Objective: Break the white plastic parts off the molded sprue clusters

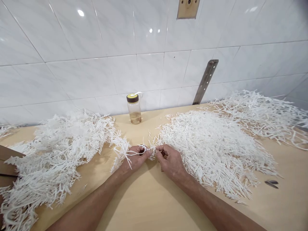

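Observation:
My left hand [139,157] is closed around a white branching plastic sprue [125,151]. Its thin arms stick out to the left over my wrist and reach past my fingertips. Close beside it, my right hand [169,160] has thumb and forefinger pinched at the sprue's tip; whatever lies between them is too small to make out. Right of that hand spreads a wide heap of short thin white plastic sticks [211,147]. To the left lies a tangled pile of white branching sprues [67,141], with a few loose bits near my left wrist.
A clear bottle [134,110] with a dark and yellow lid stands by the tiled wall. A metal bracket [205,81] leans there. More tangled white strands [264,112] lie at the back right. A small dark metal object [271,183] rests on the wooden table [149,205]. A brown box edge [9,160] is far left.

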Demonstrator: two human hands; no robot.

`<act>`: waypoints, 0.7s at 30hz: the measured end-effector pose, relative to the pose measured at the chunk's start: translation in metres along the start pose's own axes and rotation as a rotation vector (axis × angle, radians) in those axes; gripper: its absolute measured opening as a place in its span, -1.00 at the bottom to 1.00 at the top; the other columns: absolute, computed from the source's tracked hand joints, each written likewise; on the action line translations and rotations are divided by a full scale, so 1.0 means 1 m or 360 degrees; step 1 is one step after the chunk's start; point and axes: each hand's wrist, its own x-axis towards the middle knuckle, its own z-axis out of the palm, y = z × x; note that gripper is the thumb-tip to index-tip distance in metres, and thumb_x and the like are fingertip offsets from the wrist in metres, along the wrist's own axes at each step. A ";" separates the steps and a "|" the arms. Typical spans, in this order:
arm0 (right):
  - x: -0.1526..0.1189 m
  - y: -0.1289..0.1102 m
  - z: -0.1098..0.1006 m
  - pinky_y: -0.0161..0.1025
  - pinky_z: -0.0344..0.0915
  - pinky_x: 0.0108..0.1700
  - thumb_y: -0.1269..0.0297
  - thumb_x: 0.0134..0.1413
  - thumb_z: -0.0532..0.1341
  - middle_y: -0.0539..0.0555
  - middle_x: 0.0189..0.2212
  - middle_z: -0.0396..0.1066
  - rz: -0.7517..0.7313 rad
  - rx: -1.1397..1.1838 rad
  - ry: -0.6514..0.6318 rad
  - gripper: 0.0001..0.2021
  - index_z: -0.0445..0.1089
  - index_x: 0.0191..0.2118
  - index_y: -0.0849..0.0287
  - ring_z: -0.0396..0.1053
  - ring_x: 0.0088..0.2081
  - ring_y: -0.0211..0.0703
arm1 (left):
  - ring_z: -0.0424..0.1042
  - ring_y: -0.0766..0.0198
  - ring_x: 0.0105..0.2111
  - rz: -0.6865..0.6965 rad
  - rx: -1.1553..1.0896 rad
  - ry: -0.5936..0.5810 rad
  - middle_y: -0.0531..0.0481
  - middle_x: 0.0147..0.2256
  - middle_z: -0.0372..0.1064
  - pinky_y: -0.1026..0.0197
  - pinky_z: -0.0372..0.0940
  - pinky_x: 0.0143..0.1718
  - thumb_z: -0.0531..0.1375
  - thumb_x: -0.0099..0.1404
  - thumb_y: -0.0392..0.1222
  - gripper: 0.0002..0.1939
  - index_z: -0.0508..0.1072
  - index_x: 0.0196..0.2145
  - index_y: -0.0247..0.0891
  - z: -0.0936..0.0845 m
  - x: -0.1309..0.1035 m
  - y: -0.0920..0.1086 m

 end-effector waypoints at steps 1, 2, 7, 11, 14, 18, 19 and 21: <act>0.000 0.000 0.000 -0.27 0.31 -0.48 0.24 0.18 0.11 0.07 -0.42 0.47 -0.0023 -0.0052 0.0011 -0.81 0.45 -0.28 0.17 0.40 -0.48 -0.19 | 0.23 0.32 -0.54 -0.0003 0.0007 -0.0001 0.04 -0.60 0.28 0.29 0.09 -0.52 0.25 0.15 0.19 -0.54 0.50 -0.51 -0.33 0.000 0.000 0.000; 0.001 -0.001 0.001 -0.26 0.31 -0.44 0.25 0.18 0.11 0.07 -0.42 0.47 -0.0049 -0.0111 0.0024 -0.81 0.45 -0.29 0.17 0.41 -0.46 -0.18 | 0.23 0.31 -0.54 -0.0008 0.0004 -0.0004 0.03 -0.60 0.29 0.29 0.08 -0.52 0.25 0.14 0.19 -0.54 0.50 -0.52 -0.33 0.000 -0.001 -0.001; 0.003 -0.001 0.003 -0.21 0.30 -0.33 0.30 0.15 0.09 0.08 -0.44 0.48 -0.0110 -0.0330 0.0068 -0.82 0.43 -0.34 0.17 0.41 -0.40 -0.13 | 0.23 0.30 -0.54 -0.0016 0.0025 0.0002 0.03 -0.61 0.27 0.27 0.09 -0.51 0.24 0.15 0.18 -0.56 0.44 -0.55 -0.30 0.000 -0.002 -0.001; 0.006 -0.001 0.002 -0.30 0.27 -0.53 0.29 0.11 0.09 0.00 -0.56 0.39 0.0305 -0.0181 0.0114 -0.87 0.34 -0.38 0.17 0.35 -0.63 -0.24 | 0.12 0.37 -0.58 -0.0056 0.0003 0.0036 0.11 -0.63 0.14 0.27 0.02 -0.53 0.22 0.17 0.14 -0.58 0.33 -0.58 -0.26 -0.004 -0.006 0.009; 0.007 -0.001 -0.001 -0.35 0.22 -0.66 0.24 0.11 0.11 -0.09 -0.62 0.31 0.0475 0.0031 0.0117 -0.88 0.29 -0.36 0.16 0.28 -0.76 -0.31 | 0.04 0.40 -0.61 -0.0129 -0.0056 0.0088 0.14 -0.65 0.06 0.28 -0.05 -0.57 0.20 0.19 0.16 -0.54 0.22 -0.61 -0.24 -0.006 -0.008 0.016; 0.006 -0.003 -0.002 -0.37 0.21 -0.71 0.13 0.09 0.18 -0.12 -0.64 0.29 0.0506 0.0234 0.0129 -0.81 0.27 -0.34 0.15 0.28 -0.77 -0.30 | 0.02 0.41 -0.64 -0.0195 -0.0133 0.0123 0.15 -0.69 0.05 0.28 -0.06 -0.58 0.21 0.19 0.18 -0.51 0.19 -0.63 -0.23 -0.005 -0.008 0.018; 0.006 -0.003 -0.002 -0.37 0.20 -0.72 0.10 0.08 0.19 -0.13 -0.64 0.29 0.0525 0.0275 0.0144 -0.79 0.27 -0.33 0.14 0.27 -0.77 -0.30 | 0.02 0.41 -0.64 -0.0186 -0.0130 0.0125 0.16 -0.69 0.05 0.28 -0.07 -0.57 0.21 0.19 0.18 -0.50 0.19 -0.64 -0.24 -0.005 -0.008 0.018; 0.006 -0.004 -0.002 -0.37 0.19 -0.73 0.06 0.07 0.21 -0.13 -0.65 0.29 0.0524 0.0312 0.0163 -0.76 0.27 -0.34 0.14 0.27 -0.77 -0.30 | 0.02 0.41 -0.64 -0.0148 -0.0109 0.0119 0.15 -0.70 0.05 0.28 -0.07 -0.56 0.20 0.20 0.17 -0.49 0.18 -0.66 -0.24 -0.004 -0.008 0.017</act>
